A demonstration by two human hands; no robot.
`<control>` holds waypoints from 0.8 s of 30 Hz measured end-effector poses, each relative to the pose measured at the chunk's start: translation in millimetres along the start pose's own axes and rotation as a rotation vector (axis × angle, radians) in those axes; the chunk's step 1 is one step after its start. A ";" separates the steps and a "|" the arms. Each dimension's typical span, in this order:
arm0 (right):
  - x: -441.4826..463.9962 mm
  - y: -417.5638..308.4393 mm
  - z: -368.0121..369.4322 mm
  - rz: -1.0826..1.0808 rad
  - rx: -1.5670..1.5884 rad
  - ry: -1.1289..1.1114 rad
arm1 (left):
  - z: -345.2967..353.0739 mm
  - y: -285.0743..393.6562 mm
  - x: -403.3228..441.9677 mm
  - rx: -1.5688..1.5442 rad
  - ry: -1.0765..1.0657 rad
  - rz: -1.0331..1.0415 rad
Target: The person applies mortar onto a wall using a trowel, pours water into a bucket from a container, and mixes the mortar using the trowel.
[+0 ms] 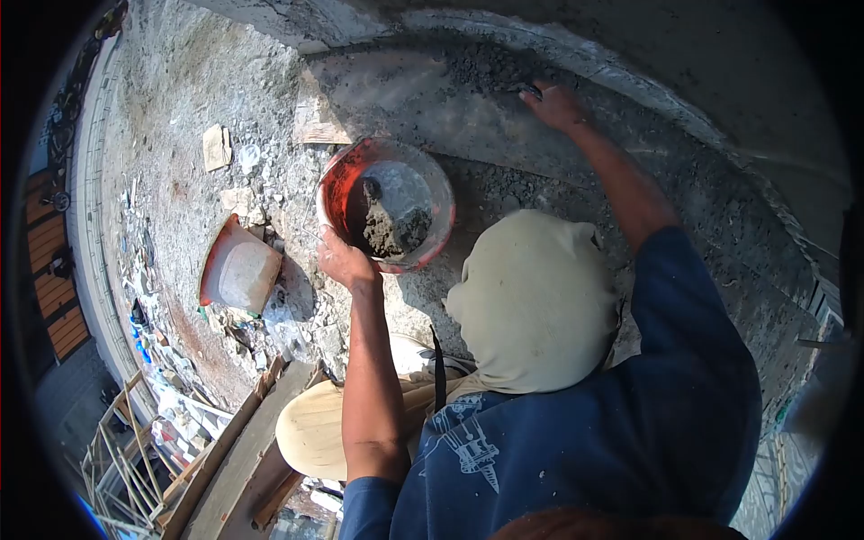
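Note:
My left hand [346, 259] is closed on the near left rim of a red bucket [337, 189]. The bucket is tilted so that its inside shows, with lumps of grey-brown mortar [385, 229] in it. Far out to the right, my right hand [556, 106] is closed round a small dark-handled tool [533, 91]; its working end cannot be made out. Dark, crumbly mortar [486, 67] lies just beyond that hand, on a grey board [396, 85] along the foot of the wall.
A second red bucket [243, 268], coated in dried grey, lies tipped on the rubble ground at left. A curved wall edge [576, 49] runs along the top and right. Wooden planks [234, 459] and loose debris are at lower left. My knee [540, 297] stands between my arms.

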State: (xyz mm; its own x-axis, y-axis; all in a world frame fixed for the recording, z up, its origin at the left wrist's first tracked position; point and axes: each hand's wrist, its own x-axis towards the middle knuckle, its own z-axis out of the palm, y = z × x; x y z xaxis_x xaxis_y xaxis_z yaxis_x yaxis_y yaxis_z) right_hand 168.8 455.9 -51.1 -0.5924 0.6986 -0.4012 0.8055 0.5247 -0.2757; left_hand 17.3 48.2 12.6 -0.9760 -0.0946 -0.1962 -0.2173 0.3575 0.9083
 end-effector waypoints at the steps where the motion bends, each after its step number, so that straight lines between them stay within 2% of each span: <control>1: -3.0 2.8 2.6 -0.036 -0.007 0.070 | 2.5 -0.6 0.3 -0.057 -0.004 -0.010; 3: -10.8 10.9 11.1 -0.106 -0.013 0.205 | 2.5 -1.7 0.9 0.010 0.017 0.019; 6: -38.9 0.4 -13.0 -0.052 0.026 0.141 | 2.6 -0.6 1.2 0.081 0.030 0.003; 9: -67.8 -8.5 -25.6 -0.101 0.031 0.276 | 5.5 5.1 -1.8 0.084 0.031 0.037; 12: -109.2 -40.4 -43.9 -0.090 0.035 0.196 | 4.3 -6.0 6.6 0.222 0.046 0.086; 15: -145.2 -65.0 -14.1 -0.304 0.096 0.275 | 6.6 4.7 1.0 0.178 0.025 0.066; 18: -156.0 -88.0 8.7 -0.449 0.064 0.049 | 4.6 -11.2 8.9 0.144 0.016 0.116; 21: -106.1 -104.8 33.2 -0.260 0.211 0.042 | 1.0 -15.0 7.6 0.088 0.067 0.069; 22: -83.2 -109.2 38.2 -0.240 0.377 -0.075 | 3.5 4.2 -4.6 -0.096 0.047 -0.019; 23: -62.4 -112.3 42.8 -0.215 0.544 -0.189 | 1.6 7.5 -3.2 -0.121 0.028 -0.120; 24: -45.9 -118.9 49.4 -0.109 0.642 -0.260 | -5.8 -4.5 6.7 -0.039 -0.004 -0.133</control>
State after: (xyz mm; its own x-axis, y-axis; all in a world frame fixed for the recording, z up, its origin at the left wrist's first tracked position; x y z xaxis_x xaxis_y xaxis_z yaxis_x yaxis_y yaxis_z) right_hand 101.1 337.4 -43.0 -0.7113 0.4773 -0.5160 0.6406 0.1381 -0.7553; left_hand 11.9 40.6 9.4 -0.9386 -0.1349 -0.3176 -0.3443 0.3058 0.8877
